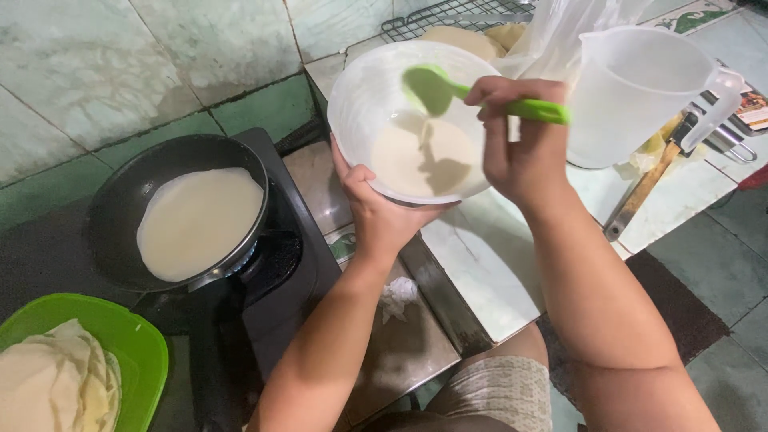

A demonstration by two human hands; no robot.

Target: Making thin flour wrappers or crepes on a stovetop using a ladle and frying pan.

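Bare forearms, no sleeves; light patterned shorts [500, 392] at knee.

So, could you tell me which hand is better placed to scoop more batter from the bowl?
Probably the right hand: it holds the green ladle over the batter, while the left hand supports the tilted bowl.

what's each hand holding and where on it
The left hand grips the white bowl by its lower rim and underside, tilting it. The right hand holds the green ladle by its handle.
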